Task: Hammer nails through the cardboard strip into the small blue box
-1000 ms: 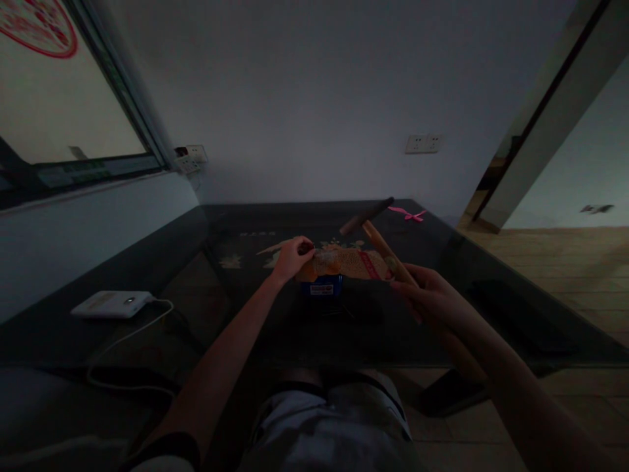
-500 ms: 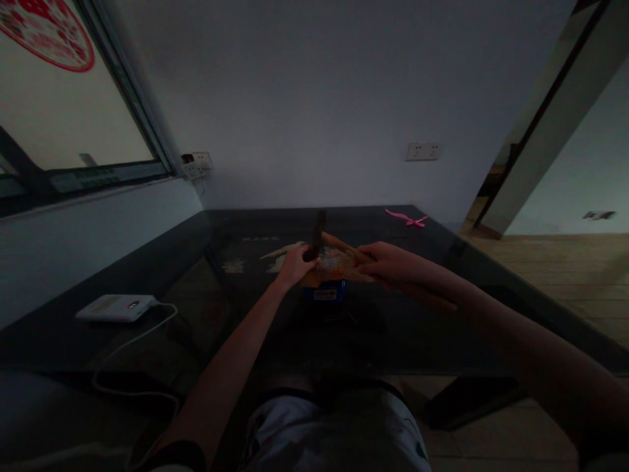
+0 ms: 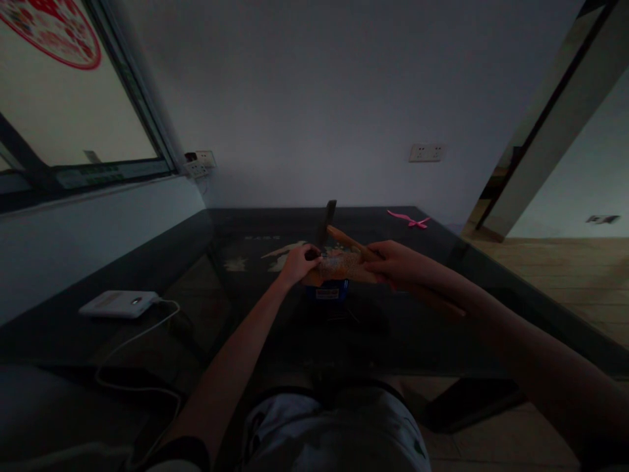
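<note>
My right hand point(image 3: 390, 260) is wrapped round the wooden handle of a hammer point(image 3: 346, 239). Its long dark head stands up over the middle of the table, with the end of the handle running back under my forearm. Low beneath the head lies a brown, patchy-looking piece point(image 3: 339, 265), seemingly on top of a blue box point(image 3: 327, 290) with a pale label. My left hand point(image 3: 297, 263) is at the left end of the brown piece, thumb and fingers pinched together. Whatever is between those fingertips is too small and dark to name.
A white power bank point(image 3: 120, 304) with a white cable lies on the dark tabletop point(image 3: 236, 347) at left. A pink ribbon-like item point(image 3: 415, 223) rests near the far right corner. Behind the table stands a wall with sockets point(image 3: 425, 153).
The hammer head has risen slightly and tilted to the right, away from my left fingers. My left hand stays in nearly the same place. The whole view has shifted a little.
</note>
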`<state>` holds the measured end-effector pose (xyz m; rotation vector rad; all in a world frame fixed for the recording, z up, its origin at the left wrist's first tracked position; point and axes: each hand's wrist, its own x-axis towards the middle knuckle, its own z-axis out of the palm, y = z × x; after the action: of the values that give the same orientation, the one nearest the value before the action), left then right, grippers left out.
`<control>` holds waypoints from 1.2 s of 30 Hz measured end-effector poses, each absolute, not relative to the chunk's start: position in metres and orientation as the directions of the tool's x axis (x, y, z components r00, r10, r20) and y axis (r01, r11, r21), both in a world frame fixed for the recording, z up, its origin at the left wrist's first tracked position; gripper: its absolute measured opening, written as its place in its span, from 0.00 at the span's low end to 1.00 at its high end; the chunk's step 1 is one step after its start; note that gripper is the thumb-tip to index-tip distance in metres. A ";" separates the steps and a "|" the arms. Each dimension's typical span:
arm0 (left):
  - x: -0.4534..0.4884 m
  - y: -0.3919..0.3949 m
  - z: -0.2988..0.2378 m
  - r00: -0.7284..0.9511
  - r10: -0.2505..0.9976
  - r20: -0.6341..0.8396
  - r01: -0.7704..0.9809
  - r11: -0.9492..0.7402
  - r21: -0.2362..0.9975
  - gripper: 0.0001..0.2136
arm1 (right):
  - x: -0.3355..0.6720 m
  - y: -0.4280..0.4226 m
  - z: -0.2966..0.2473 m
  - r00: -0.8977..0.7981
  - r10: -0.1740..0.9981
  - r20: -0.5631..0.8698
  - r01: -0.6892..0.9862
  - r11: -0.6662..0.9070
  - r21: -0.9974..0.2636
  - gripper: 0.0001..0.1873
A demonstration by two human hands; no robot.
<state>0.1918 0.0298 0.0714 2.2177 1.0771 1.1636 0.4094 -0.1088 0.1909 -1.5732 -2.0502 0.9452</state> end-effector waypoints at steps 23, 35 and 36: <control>0.187 0.031 0.070 0.345 0.803 0.485 0.376 -0.592 0.712 0.06 | 0.415 -0.110 0.172 -0.353 0.933 -0.069 0.624 0.180 -0.760 0.09; 0.185 0.036 0.069 0.350 0.824 0.447 0.371 -0.559 0.741 0.06 | 0.414 -0.111 0.169 -0.374 0.925 -0.072 0.618 0.191 -0.762 0.11; 0.184 0.036 0.069 0.353 0.823 0.446 0.362 -0.559 0.746 0.06 | 0.415 -0.111 0.170 -0.376 0.924 -0.067 0.616 0.195 -0.763 0.10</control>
<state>0.1841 0.0365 0.0694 2.0871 1.0272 1.1344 0.4147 -0.1107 0.1695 -1.4397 -2.0680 1.0199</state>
